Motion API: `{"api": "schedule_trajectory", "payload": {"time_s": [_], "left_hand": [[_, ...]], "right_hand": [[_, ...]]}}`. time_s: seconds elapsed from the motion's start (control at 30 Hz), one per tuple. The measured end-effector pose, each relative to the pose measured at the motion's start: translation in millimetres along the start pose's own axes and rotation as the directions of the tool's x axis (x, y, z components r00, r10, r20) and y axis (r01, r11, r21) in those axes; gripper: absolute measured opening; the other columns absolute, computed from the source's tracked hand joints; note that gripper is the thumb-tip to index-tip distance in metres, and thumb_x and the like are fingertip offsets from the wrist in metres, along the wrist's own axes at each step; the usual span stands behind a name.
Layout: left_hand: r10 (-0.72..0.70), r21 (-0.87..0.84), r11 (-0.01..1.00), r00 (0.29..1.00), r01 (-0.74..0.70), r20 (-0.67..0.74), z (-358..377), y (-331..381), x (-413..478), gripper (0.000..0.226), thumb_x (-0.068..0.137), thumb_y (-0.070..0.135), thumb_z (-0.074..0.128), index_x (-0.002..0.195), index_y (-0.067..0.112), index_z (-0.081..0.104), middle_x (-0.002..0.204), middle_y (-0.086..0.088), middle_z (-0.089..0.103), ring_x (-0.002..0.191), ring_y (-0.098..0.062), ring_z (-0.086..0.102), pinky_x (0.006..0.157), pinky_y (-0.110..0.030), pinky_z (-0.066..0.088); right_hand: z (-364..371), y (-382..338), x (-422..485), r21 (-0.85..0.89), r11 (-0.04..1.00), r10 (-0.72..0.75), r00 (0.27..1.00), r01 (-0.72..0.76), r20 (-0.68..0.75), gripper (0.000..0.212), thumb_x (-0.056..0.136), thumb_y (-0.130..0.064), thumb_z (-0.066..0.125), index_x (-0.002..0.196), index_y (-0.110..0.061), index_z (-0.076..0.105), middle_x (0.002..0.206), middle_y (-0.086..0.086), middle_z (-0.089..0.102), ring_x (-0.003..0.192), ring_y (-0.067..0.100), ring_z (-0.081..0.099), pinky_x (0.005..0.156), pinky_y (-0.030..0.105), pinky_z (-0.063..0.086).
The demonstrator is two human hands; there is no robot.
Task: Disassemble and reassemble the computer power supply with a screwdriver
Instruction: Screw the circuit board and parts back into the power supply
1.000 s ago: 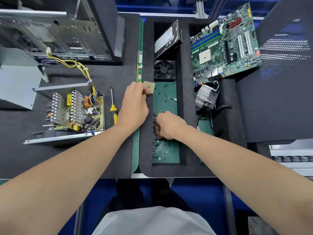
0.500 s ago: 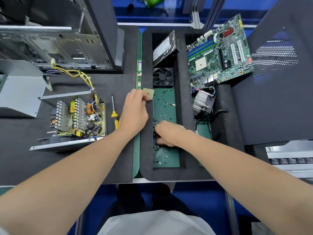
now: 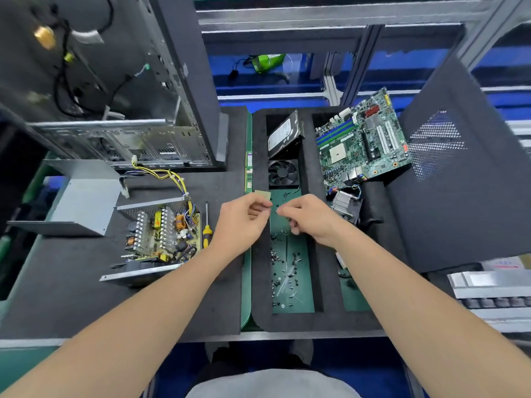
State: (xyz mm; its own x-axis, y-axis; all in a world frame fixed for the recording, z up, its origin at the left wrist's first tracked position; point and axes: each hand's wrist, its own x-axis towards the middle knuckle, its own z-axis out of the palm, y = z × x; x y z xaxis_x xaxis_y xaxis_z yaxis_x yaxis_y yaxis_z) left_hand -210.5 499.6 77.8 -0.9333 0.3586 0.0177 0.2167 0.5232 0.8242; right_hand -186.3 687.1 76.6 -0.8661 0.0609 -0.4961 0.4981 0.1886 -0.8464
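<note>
**The risk sits at my fingertips, over the tray**

The power supply (image 3: 161, 237) lies open on the black mat to my left, its circuit board and coils bare. Its grey cover (image 3: 83, 205) stands just beyond it, further left. If I carry a loose screw across and fumble it above that board, it could drop among the parts, where it would be hard to fish out. I judge it could also short something later.

The screw tray (image 3: 319, 268) holds a scatter of small dark screws. They look much alike from here, so I could easily pick one of the wrong thread for the cover.

The screwdriver (image 3: 207, 225) lies between the supply and my left forearm, close enough that a careless sweep could roll it.

A small square chip (image 3: 263, 194) rests just past my left fingers, where a flick could knock it off its ledge.

My left hand (image 3: 244, 222) and right hand (image 3: 310, 219) hover above the tray's far end. Both have their fingers curled, and thumb and forefinger are drawn in until the two hands almost meet. I cannot tell whether a screw is pinched there, because it is too small to make out. If one is passing between hands, a slip would drop it back into the pile.
</note>
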Motion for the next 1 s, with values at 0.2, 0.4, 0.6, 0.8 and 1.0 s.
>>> {"api": "schedule_trajectory", "payload": {"time_s": [0.2,0.4,0.6,0.8,1.0], "left_hand": [[-0.009,-0.012,1.000,0.998,0.008,-0.055,-11,14,9,0.010,0.087,0.014,0.082,0.095,0.020,0.081,0.081,0.018,0.074,0.077,0.000,0.072,0.079,-0.017,0.057],[0.049,0.142,0.989,0.991,-0.031,-0.125,-33,16,9,0.008,0.091,0.010,0.075,0.091,0.017,0.077,0.083,0.011,0.073,0.077,-0.002,0.064,0.074,-0.010,0.044],[-0.087,0.094,0.989,0.960,0.116,-0.266,-84,3,-5,0.013,0.093,0.018,0.065,0.084,0.027,0.066,0.075,0.010,0.072,0.076,-0.005,0.068,0.073,-0.021,0.051],[-0.256,-0.159,0.964,0.910,0.215,-0.327,-138,-25,-29,0.009,0.098,0.031,0.064,0.092,0.026,0.069,0.081,0.010,0.077,0.075,-0.007,0.075,0.080,-0.037,0.062],[-0.406,-0.436,0.858,0.878,0.271,-0.254,-175,-57,-52,0.014,0.100,0.032,0.066,0.100,0.019,0.072,0.090,0.002,0.079,0.086,-0.017,0.077,0.088,-0.044,0.061]], "right_hand": [[8,-8,3,0.286,0.957,0.031,0.998,-0.047,0.063,0.016,0.099,-0.012,0.069,0.090,0.001,0.071,0.068,0.003,0.044,0.059,0.014,0.041,0.055,0.028,0.037],[38,-23,6,0.513,0.851,0.056,0.990,-0.115,0.130,0.014,0.098,-0.012,0.069,0.107,-0.002,0.074,0.069,-0.001,0.051,0.057,0.011,0.048,0.054,0.024,0.045],[90,-41,5,0.233,0.972,-0.032,0.999,0.030,0.008,0.011,0.097,-0.011,0.069,0.101,-0.001,0.072,0.080,0.009,0.065,0.059,0.015,0.061,0.057,0.033,0.057],[143,-41,1,-0.523,0.852,-0.083,0.993,0.025,-0.089,0.023,0.088,-0.039,0.077,0.087,-0.018,0.066,0.098,0.008,0.074,0.093,0.030,0.071,0.076,0.033,0.055],[159,-50,-1,-0.633,0.771,-0.012,0.994,-0.062,-0.113,0.044,0.087,-0.050,0.072,0.096,-0.008,0.073,0.098,0.009,0.073,0.085,0.029,0.066,0.077,0.035,0.058]]}}
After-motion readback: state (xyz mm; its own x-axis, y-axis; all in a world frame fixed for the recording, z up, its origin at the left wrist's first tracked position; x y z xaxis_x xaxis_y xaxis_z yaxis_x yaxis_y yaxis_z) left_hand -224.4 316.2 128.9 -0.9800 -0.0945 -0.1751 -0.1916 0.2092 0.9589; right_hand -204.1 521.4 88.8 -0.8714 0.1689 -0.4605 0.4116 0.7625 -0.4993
